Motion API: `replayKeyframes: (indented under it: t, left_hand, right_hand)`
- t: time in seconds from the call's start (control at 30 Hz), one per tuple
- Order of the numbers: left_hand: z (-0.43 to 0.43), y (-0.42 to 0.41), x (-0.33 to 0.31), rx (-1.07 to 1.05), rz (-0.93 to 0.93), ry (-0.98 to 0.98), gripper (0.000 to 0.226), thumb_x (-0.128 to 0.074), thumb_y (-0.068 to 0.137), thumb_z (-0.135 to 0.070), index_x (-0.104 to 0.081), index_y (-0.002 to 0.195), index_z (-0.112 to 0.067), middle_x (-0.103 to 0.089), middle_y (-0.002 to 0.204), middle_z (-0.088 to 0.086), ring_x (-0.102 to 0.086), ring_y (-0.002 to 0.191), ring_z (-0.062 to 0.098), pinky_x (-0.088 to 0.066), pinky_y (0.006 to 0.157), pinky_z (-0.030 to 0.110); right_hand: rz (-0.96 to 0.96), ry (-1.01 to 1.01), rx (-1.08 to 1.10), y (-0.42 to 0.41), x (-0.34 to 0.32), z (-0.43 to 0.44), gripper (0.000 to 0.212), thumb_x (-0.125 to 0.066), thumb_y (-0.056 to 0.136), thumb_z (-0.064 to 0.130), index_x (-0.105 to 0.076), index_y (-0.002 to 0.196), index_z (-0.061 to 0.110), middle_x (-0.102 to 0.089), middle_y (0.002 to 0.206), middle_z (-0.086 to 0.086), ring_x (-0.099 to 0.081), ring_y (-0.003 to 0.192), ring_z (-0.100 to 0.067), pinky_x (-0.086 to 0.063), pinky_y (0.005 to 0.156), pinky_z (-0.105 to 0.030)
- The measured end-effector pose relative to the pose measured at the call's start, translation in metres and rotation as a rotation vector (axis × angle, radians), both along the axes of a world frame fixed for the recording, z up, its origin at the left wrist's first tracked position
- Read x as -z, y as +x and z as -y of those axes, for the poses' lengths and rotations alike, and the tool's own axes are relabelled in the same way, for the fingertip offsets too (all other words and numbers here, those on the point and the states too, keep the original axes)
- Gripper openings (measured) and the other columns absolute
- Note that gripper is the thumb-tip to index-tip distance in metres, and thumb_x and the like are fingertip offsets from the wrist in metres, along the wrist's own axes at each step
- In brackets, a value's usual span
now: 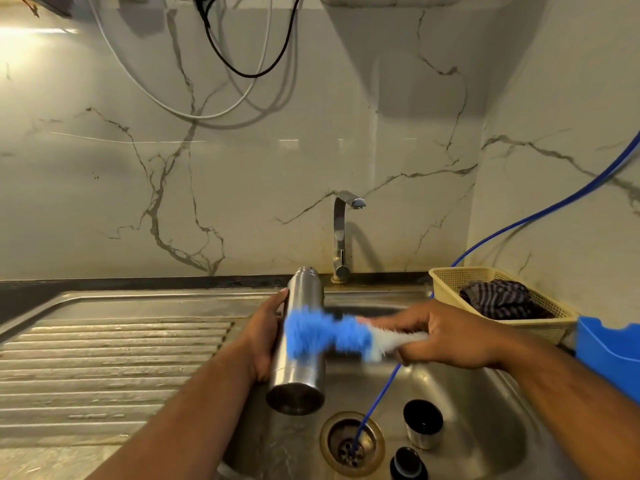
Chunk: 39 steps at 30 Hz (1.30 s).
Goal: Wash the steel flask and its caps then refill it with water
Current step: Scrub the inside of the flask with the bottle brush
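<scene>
Domestic kitchen wash area, stainless steel sink (467,393), ribbed drainboard (114,358) left of sink, chrome tap (341,237) behind sink, marble-patterned splashback (242,168) behind sink, plastic basket (450,282) holding striped cloth (498,299) right of sink.

beige mesh basket (446,292) at right with a striped cloth (498,301) inside, just beside a blue bin (606,351). thin blue tube (380,400) down into the drain (327,445). black cable (249,76) and white cable (194,116) looped above.
</scene>
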State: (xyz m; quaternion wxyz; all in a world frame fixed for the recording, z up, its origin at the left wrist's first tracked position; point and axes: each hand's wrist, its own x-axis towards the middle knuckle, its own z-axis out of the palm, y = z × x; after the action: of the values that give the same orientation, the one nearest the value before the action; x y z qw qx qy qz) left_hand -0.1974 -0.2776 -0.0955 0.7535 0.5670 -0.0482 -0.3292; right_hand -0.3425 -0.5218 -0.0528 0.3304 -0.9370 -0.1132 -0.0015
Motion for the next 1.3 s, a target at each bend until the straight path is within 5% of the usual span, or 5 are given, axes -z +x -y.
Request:
replayKeyframes:
  t: [0.23, 0.4, 0.57, 1.0, 1.3]
  left_hand:
    - [0.000, -0.004, -0.003, 0.053, 0.072, 0.066, 0.097, -0.071, 0.073, -0.075, -0.058, 0.134, -0.002, -0.069, 0.110, 0.028, -0.070, 0.091, 0.041, -0.053, 0.097, 0.057]
    - [-0.002, -0.004, -0.003, 0.052, 0.130, 0.027, 0.078, -0.052, 0.085, -0.075, -0.054, 0.134, -0.015, -0.072, 0.115, 0.026, -0.073, 0.100, 0.039, -0.059, 0.083, 0.049]
    - [0.006, -0.005, -0.001, 0.065, 0.214, 0.113, 0.097, -0.024, 0.083, -0.085, -0.060, 0.129, -0.008, -0.074, 0.106, 0.026, -0.075, 0.083, 0.037, -0.061, 0.067, 0.039]
    - [0.005, -0.002, 0.002, -0.013, 0.320, 0.262, 0.105, -0.013, 0.073, -0.093, -0.067, 0.120, -0.015, -0.078, 0.096, 0.017, -0.076, 0.085, 0.028, -0.059, 0.071, 0.035]
    - [-0.004, -0.003, -0.004, -0.036, 0.157, 0.152, 0.083, -0.067, 0.072, -0.073, -0.062, 0.125, -0.009, -0.076, 0.103, 0.022, -0.073, 0.096, 0.039, -0.057, 0.087, 0.048]
  right_hand:
    - [0.293, 0.051, 0.257, 0.011, 0.008, -0.002, 0.060, -0.070, 0.091, 0.012, -0.058, 0.130, 0.055, -0.072, 0.112, 0.028, -0.066, 0.098, 0.008, -0.047, 0.082, -0.013]
    - [-0.102, -0.034, -0.036, -0.001, 0.000, 0.003, 0.056, -0.070, 0.088, 0.009, -0.067, 0.127, 0.049, -0.072, 0.119, 0.021, -0.068, 0.105, -0.011, -0.054, 0.092, -0.031]
    - [0.322, 0.071, 0.253, 0.012, 0.010, -0.001, 0.061, -0.070, 0.090, 0.011, -0.058, 0.127, 0.057, -0.074, 0.103, 0.025, -0.067, 0.086, 0.003, -0.050, 0.077, -0.019]
    - [0.209, -0.043, 0.129, 0.007, 0.007, -0.002, 0.061, -0.069, 0.091, 0.011, -0.057, 0.128, 0.058, -0.073, 0.101, 0.028, -0.067, 0.092, 0.005, -0.050, 0.077, -0.013]
    - [0.081, -0.072, 0.074, 0.002, 0.005, -0.003, 0.065, -0.067, 0.090, 0.014, -0.057, 0.119, 0.072, -0.072, 0.118, 0.021, -0.069, 0.108, -0.020, -0.055, 0.096, -0.043]
